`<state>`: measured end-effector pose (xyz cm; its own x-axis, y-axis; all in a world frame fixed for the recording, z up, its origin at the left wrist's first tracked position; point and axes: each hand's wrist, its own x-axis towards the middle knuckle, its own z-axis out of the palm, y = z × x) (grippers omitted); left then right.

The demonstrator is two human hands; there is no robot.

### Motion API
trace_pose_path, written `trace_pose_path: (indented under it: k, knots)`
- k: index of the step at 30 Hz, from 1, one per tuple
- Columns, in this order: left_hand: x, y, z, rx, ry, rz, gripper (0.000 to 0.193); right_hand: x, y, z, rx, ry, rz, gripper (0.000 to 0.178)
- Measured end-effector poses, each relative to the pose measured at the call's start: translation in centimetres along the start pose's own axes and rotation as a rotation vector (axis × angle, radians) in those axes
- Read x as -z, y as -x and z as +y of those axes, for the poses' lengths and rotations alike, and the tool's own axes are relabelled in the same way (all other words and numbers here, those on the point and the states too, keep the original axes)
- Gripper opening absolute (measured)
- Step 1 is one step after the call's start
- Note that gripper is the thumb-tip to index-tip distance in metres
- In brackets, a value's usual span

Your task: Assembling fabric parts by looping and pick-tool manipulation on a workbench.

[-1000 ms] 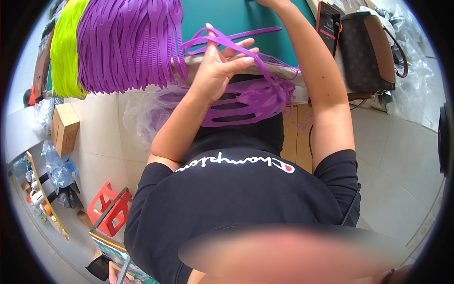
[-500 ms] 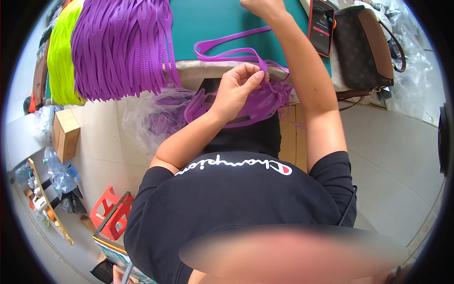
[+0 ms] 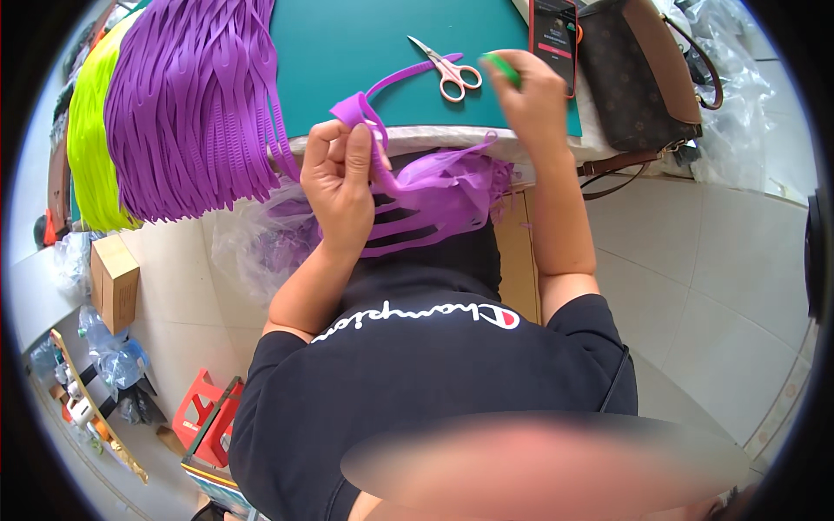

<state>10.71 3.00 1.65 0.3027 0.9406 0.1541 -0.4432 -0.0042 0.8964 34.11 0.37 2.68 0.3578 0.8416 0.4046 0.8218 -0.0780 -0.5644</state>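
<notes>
My left hand (image 3: 337,174) pinches a purple rubbery strap (image 3: 351,109) between thumb and fingers, over the front edge of the table. The strap's toothed tail runs out across the green mat (image 3: 347,43) toward a pair of scissors (image 3: 446,71) with pale pink handles. Above the mat's right part, my right hand (image 3: 532,94) is closed around a small bright green object (image 3: 501,69); the fingers hide most of it, so its kind is unclear. More purple straps (image 3: 443,195) lie in a tangle on my lap, below the left hand.
A thick bundle of purple straps (image 3: 191,113) hangs over the table's left edge, beside yellow-green straps (image 3: 87,130). At the right lie a phone (image 3: 553,43) and a brown handbag (image 3: 638,87). A cardboard box (image 3: 115,282) and a red stool (image 3: 207,417) stand on the floor at left.
My right hand has come back from the table's far side and now holds the green object. The scissors have come into sight. My left hand still grips the strap, and the whole view has shifted.
</notes>
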Motion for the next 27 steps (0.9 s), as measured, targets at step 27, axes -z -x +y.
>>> trace_pose_path:
  k: [27]
  knots:
    - [0.8,-0.7,-0.6,0.392,0.171,-0.013,0.032,5.0,2.2,3.0,-0.447,0.434,-0.069,0.046]
